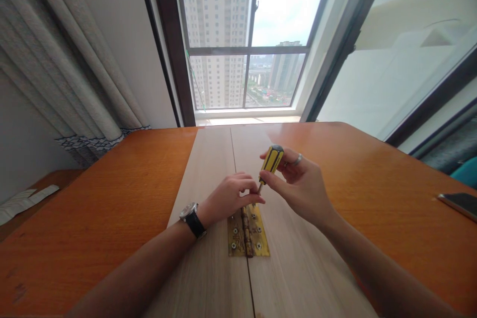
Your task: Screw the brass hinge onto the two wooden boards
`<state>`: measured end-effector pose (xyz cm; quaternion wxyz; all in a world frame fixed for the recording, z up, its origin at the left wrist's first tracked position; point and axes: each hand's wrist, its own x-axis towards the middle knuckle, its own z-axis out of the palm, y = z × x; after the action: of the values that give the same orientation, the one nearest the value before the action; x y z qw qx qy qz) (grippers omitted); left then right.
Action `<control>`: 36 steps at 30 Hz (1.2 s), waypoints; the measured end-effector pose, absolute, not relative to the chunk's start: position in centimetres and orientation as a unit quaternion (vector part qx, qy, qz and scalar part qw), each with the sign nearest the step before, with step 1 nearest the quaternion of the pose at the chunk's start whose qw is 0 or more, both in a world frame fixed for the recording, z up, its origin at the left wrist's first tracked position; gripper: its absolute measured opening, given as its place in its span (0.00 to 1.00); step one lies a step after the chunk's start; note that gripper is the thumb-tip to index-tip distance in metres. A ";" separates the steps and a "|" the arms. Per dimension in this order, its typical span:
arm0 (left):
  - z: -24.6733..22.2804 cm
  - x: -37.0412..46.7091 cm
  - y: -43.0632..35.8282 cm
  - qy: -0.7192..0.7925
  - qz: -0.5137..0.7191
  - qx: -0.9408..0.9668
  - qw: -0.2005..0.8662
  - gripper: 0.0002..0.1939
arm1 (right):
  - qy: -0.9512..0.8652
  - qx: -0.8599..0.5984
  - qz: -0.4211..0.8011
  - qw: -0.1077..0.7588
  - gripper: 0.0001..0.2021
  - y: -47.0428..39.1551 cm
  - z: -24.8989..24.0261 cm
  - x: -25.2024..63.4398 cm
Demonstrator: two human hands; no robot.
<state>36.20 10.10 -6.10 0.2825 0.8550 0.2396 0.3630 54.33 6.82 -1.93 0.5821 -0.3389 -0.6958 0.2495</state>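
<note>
My right hand (303,186) grips a short screwdriver (272,163) by its yellow-and-black handle, tilted with the metal shaft pointing down and left. My left hand (238,193), with a watch at the wrist, is closed in a pinch at the lower end of that shaft. Whatever lies between its fingertips is too small to make out. Just below the fingers is a worn brass hinge (238,238), lying flat across the seam of two pale wooden boards (208,159). Several cross-head screws show in its leaves, and the left hand hides its far end.
Under the boards is an orange-brown wooden table (156,174). A phone (458,204) lies at its right edge. Grey curtains (74,59) hang at the left, and a window (246,49) stands beyond the far edge. White strips (28,201) lie at the lower left.
</note>
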 end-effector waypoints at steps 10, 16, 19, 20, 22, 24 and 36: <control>-6.0 36.0 10.1 0.212 0.362 0.841 0.343 0.14 | -0.693 -0.290 0.330 0.572 0.15 7.0 -1.6 54.8; -6.1 36.1 10.0 0.210 0.392 0.831 0.335 0.13 | -0.729 -0.286 0.293 0.549 0.16 6.4 -1.7 54.6; -6.1 36.1 9.9 0.211 0.398 0.828 0.334 0.14 | -0.735 -0.300 0.238 0.559 0.19 6.4 -2.0 54.6; -6.2 36.1 9.9 0.213 0.398 0.827 0.334 0.14 | -0.731 -0.309 0.223 0.566 0.19 6.5 -2.1 54.6; -6.2 36.1 9.8 0.217 0.402 0.824 0.334 0.14 | -0.711 -0.327 0.217 0.583 0.21 6.8 -2.3 54.5; -6.2 36.1 9.8 0.221 0.403 0.823 0.334 0.13 | -0.678 -0.337 0.248 0.604 0.26 6.9 -2.3 54.5; -5.9 35.7 10.4 0.210 0.349 0.832 0.376 0.09 | -0.703 -0.267 0.358 0.553 0.17 6.7 -1.5 55.3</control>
<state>35.69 10.41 -5.92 0.3760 0.8323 0.2104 0.3488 55.26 6.68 -1.51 0.5534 -0.2666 -0.7030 0.3584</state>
